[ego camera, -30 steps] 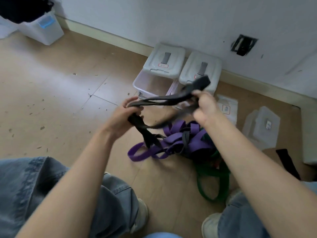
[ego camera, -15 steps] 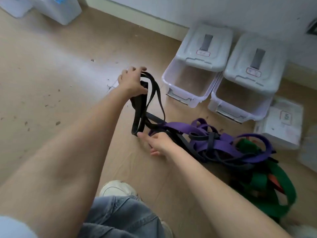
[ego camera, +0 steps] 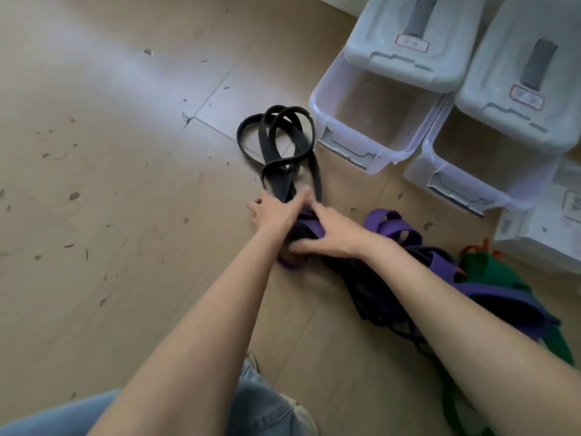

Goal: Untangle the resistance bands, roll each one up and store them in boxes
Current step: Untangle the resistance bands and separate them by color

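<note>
Pressing flat purple band (ego camera: 309, 226): both hands (ego camera: 330, 234); looped black band (ego camera: 276, 146) beside.

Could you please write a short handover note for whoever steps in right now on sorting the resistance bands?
Left hand: fingers straight, pressing where the black band meets the purple band.
Right hand: fingers spread, resting on the purple band's near end.
Things: the black band's loops lie on the floor beside the left box; its near end runs under the hands. Purple, green and further dark bands are piled to the right.
Done: black band partly pulled out of the pile; nothing rolled. Both open boxes, left and right, hold no bands.
Left: free each band, roll it, box it.
</note>
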{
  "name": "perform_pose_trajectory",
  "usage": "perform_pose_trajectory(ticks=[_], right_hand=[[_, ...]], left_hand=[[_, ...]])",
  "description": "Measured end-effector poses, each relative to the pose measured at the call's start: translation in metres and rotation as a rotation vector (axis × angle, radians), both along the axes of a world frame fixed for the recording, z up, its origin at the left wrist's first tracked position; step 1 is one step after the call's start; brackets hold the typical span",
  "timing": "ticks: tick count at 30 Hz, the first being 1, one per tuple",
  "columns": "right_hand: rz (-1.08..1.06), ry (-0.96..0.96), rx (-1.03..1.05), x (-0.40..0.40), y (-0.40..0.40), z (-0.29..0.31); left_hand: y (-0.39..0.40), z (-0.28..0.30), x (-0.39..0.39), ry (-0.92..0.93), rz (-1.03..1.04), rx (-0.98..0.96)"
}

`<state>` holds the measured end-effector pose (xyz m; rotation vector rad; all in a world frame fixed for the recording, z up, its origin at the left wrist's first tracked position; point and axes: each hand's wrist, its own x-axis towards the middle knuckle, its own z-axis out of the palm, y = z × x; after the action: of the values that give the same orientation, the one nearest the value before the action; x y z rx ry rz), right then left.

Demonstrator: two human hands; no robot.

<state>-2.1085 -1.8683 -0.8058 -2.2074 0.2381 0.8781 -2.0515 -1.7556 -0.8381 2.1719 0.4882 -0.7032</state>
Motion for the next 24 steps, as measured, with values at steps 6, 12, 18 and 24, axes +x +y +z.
perform_pose_trajectory(ticks=[6, 12, 18, 24], right_hand=[[-0.153, -0.111, 0.096, -0.075, -0.005, -0.002], [-0.527, -0.477, -0.177, -0.096, -0.026, 0.024], [-0.401, -0.194, -0.097, -0.096, -0.041, 0.051], [-0.576, -0.292, 0.089, -0.113, -0.039, 0.098]], left_hand=[[-0.001, 0.006, 0.002, 0.015, 0.025, -0.201], [0.057, 0.029, 0.018, -0.387, -0.277, 0.317], [0.047, 0.051, 0.017, -0.084, -0.404, 0.536], [-0.015, 0.083, -0.049, -0.139, -0.761, -0.184]])
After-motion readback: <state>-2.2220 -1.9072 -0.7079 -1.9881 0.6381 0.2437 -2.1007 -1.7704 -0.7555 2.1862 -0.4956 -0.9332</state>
